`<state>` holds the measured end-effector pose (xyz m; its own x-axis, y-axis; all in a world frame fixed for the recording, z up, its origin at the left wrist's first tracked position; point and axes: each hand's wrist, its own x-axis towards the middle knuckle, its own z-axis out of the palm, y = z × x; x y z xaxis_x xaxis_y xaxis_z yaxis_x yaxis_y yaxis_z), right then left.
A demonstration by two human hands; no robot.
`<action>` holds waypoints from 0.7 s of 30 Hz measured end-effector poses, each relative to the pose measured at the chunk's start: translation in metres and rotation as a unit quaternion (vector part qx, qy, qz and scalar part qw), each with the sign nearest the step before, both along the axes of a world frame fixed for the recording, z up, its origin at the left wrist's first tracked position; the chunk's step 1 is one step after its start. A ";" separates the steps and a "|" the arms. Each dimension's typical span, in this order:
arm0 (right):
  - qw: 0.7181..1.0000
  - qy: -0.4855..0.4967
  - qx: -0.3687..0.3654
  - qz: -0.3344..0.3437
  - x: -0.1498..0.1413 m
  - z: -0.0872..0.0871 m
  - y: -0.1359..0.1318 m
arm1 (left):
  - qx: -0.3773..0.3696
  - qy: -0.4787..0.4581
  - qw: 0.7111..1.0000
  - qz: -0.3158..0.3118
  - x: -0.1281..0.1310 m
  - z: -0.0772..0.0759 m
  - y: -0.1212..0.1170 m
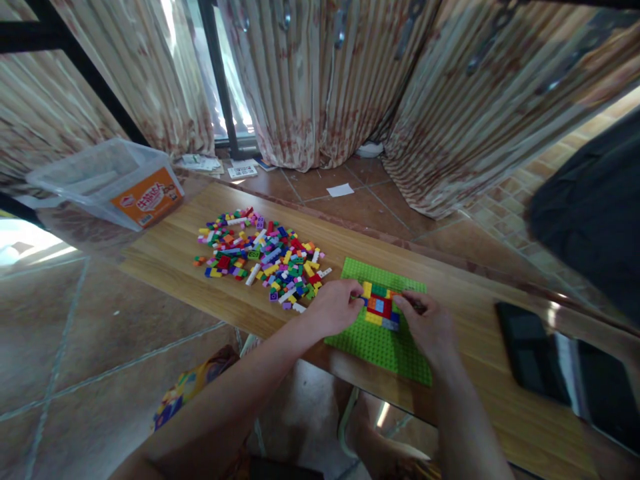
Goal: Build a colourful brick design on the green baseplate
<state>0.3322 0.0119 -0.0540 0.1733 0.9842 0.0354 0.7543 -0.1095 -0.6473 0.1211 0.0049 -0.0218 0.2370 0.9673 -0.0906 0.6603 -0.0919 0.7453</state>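
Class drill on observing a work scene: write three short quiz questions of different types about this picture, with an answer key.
1. Multiple choice: what colour is the base plate under the small brick build? A) white B) green C) black
2. True or false: the loose bricks lie on the table, between the clear tub and the base plate.
3. Short answer: which of the person's hands is nearer the loose bricks?

Key: 1. B. 2. True. 3. The left hand.

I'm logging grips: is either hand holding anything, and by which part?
Can't tell: left hand at the left edge of the brick build, right hand at its right; any grip is hidden.
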 end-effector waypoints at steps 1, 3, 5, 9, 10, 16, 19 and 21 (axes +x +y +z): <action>1.000 -0.002 -0.003 -0.001 0.000 0.000 0.000 | 0.001 -0.001 1.000 0.000 0.000 0.000 0.000; 1.000 -0.007 -0.003 0.000 -0.001 0.000 -0.001 | 0.002 -0.002 1.000 -0.004 0.000 0.000 0.000; 1.000 -0.014 0.002 0.006 -0.003 0.000 -0.002 | 0.001 -0.004 1.000 -0.006 0.000 -0.001 0.000; 0.999 -0.033 0.007 0.002 -0.007 -0.001 -0.005 | -0.002 -0.001 1.000 -0.003 0.001 -0.002 0.000; 0.999 -0.039 0.009 0.003 -0.007 -0.001 -0.005 | -0.001 0.000 1.000 -0.003 0.001 -0.003 0.000; 0.999 -0.043 0.008 0.018 -0.009 -0.001 -0.005 | 0.004 -0.006 1.000 -0.006 -0.001 -0.002 -0.002; 1.000 -0.023 0.003 0.015 -0.007 0.002 -0.004 | 0.006 -0.010 1.000 -0.005 -0.005 0.000 -0.001; 1.000 -0.001 0.004 -0.009 -0.004 0.006 -0.005 | 0.015 -0.016 1.000 -0.003 -0.009 0.001 -0.001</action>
<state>0.3287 0.0071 -0.0481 0.1916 0.9805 0.0446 0.7541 -0.1180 -0.6461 0.1121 0.0044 -0.0209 0.2460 0.9678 -0.0533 0.6352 -0.1194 0.7631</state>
